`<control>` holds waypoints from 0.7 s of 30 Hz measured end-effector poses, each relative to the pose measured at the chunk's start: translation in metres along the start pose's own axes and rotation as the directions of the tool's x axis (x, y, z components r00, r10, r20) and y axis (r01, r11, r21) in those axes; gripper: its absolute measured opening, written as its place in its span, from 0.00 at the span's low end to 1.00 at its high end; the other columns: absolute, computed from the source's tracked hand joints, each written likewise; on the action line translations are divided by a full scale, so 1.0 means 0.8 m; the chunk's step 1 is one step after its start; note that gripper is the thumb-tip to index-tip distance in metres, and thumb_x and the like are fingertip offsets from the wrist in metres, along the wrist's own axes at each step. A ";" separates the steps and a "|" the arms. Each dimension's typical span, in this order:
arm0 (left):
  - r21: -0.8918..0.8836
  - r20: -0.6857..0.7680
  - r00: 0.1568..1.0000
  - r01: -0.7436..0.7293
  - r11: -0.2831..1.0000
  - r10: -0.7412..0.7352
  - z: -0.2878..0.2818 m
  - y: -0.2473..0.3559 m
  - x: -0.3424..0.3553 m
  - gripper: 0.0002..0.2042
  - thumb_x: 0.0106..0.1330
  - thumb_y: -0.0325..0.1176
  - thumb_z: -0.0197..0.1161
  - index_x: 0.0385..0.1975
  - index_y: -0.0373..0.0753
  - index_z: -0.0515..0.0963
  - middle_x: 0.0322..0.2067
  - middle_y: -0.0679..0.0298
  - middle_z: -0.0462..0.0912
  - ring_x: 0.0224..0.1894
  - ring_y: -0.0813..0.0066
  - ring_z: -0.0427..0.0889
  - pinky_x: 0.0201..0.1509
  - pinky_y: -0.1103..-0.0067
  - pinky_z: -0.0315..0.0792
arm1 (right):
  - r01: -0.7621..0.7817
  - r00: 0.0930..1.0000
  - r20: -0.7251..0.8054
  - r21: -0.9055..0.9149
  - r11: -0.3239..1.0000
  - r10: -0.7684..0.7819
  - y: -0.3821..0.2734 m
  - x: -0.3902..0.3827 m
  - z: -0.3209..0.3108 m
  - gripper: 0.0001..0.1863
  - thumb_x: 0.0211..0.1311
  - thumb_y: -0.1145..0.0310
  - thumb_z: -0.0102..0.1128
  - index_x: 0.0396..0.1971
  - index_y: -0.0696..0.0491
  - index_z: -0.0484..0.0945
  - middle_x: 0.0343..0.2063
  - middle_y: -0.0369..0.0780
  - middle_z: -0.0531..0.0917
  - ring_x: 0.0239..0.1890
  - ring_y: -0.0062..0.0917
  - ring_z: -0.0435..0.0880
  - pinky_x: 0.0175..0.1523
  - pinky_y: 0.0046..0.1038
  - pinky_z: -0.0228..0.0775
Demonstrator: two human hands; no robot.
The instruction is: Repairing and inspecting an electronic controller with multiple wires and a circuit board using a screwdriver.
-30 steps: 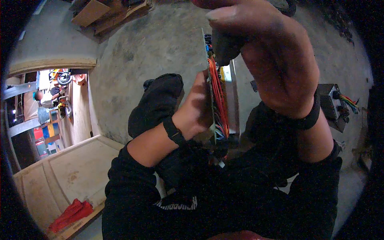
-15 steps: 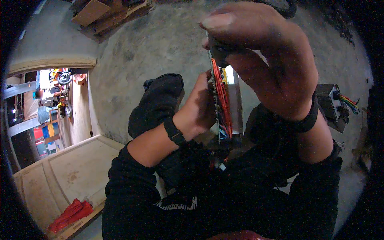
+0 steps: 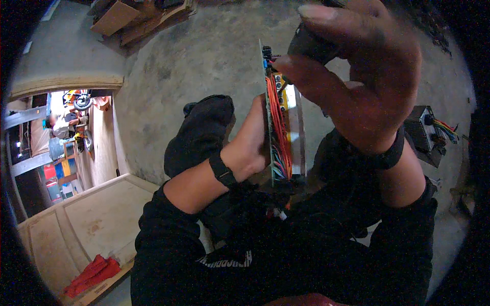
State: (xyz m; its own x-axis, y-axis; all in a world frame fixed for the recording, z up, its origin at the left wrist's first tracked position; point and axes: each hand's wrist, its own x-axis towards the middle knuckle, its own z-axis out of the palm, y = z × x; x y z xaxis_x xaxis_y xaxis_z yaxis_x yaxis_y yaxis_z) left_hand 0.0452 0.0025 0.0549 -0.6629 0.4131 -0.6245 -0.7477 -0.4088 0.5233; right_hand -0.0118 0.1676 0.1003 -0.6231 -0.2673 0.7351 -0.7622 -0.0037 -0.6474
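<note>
My left hand (image 3: 250, 140) grips a circuit board (image 3: 263, 66) from its left side, and its fingers are hidden behind the board. Held upright, the board faces me edge-on. A bundle of orange-red wires (image 3: 278, 130) runs down its right face, with yellow parts and a pale metal panel (image 3: 297, 122) beside them. My right hand (image 3: 367, 76) is closed at the board's upper right, pinching the thick black handle of a screwdriver (image 3: 311, 45) between thumb and fingers. The screwdriver's thin shaft points down toward the wires; its tip cannot be made out.
On the floor to the right sits a grey metal power supply box (image 3: 421, 132) with coloured cables. A red cloth (image 3: 94, 275) lies on a pale wooden panel (image 3: 97, 219) at lower left. Cardboard (image 3: 115, 18) leans at the top left. Through a doorway, a person (image 3: 62, 125) is near a motorcycle.
My right hand has drawn back slightly right and turned, baring the board's top and more of the screwdriver handle. The board has tilted, showing more of its wired face.
</note>
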 end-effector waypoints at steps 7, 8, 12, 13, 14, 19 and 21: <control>-0.144 -0.006 0.996 0.086 0.986 -0.088 -0.039 -0.019 0.019 0.29 0.69 0.61 0.45 0.53 0.41 0.74 0.45 0.62 0.82 0.43 0.66 0.83 0.48 0.70 0.78 | 0.019 1.000 -0.018 0.003 1.000 -0.019 -0.003 0.001 -0.010 0.26 0.56 0.80 0.62 0.57 0.55 0.71 0.55 0.47 0.74 0.58 0.37 0.73 0.60 0.38 0.69; -0.154 -0.006 0.999 0.044 0.987 -0.045 -0.044 -0.020 0.019 0.28 0.69 0.60 0.45 0.55 0.41 0.73 0.48 0.61 0.81 0.47 0.65 0.82 0.52 0.68 0.77 | 0.020 1.000 -0.009 0.011 1.000 -0.020 -0.003 0.003 -0.009 0.26 0.56 0.80 0.62 0.57 0.55 0.71 0.55 0.47 0.74 0.59 0.37 0.73 0.60 0.38 0.69; -0.157 0.015 1.000 -0.012 0.988 0.015 -0.033 -0.015 0.014 0.27 0.70 0.57 0.46 0.55 0.42 0.72 0.50 0.61 0.80 0.51 0.64 0.79 0.59 0.66 0.72 | 0.007 0.998 0.062 0.064 0.998 -0.011 0.000 0.009 0.001 0.26 0.56 0.80 0.62 0.57 0.55 0.70 0.56 0.47 0.75 0.59 0.37 0.73 0.60 0.38 0.69; -0.160 0.012 1.000 -0.024 0.987 0.026 -0.032 -0.016 0.013 0.26 0.70 0.56 0.46 0.57 0.43 0.71 0.52 0.61 0.79 0.53 0.63 0.78 0.61 0.66 0.70 | 0.003 0.997 0.078 0.080 0.997 -0.009 0.001 0.011 0.004 0.26 0.56 0.80 0.62 0.57 0.55 0.70 0.56 0.47 0.75 0.59 0.37 0.73 0.60 0.38 0.69; -0.163 0.007 0.999 -0.036 0.986 0.038 -0.032 -0.016 0.012 0.25 0.71 0.55 0.46 0.58 0.44 0.70 0.54 0.61 0.77 0.55 0.63 0.77 0.63 0.65 0.69 | -0.001 0.995 0.097 0.094 0.996 -0.008 0.001 0.013 0.008 0.26 0.56 0.80 0.62 0.57 0.55 0.70 0.56 0.47 0.75 0.59 0.38 0.73 0.61 0.38 0.69; -0.047 0.166 0.975 -0.144 0.988 0.150 -0.035 -0.025 0.007 0.25 0.70 0.55 0.48 0.60 0.45 0.67 0.55 0.62 0.76 0.56 0.63 0.76 0.63 0.64 0.68 | -0.018 0.991 0.134 0.112 0.994 0.003 -0.001 0.016 0.013 0.27 0.56 0.81 0.62 0.57 0.55 0.70 0.56 0.47 0.75 0.59 0.38 0.73 0.61 0.39 0.69; -0.086 0.104 0.980 -0.159 0.984 0.168 -0.031 -0.025 0.008 0.25 0.70 0.55 0.48 0.60 0.45 0.67 0.54 0.62 0.76 0.56 0.63 0.76 0.63 0.64 0.68 | -0.024 0.990 0.142 0.119 0.993 0.007 -0.002 0.017 0.012 0.27 0.55 0.81 0.62 0.57 0.55 0.70 0.56 0.47 0.75 0.60 0.38 0.73 0.61 0.39 0.69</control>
State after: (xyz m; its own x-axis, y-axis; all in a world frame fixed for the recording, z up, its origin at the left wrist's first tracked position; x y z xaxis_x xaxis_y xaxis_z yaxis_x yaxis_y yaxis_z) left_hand 0.0569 -0.0067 0.0260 -0.7794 0.4214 -0.4637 -0.6265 -0.5376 0.5643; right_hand -0.0175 0.1552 0.1090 -0.5973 -0.4010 0.6946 -0.7205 -0.1121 -0.6843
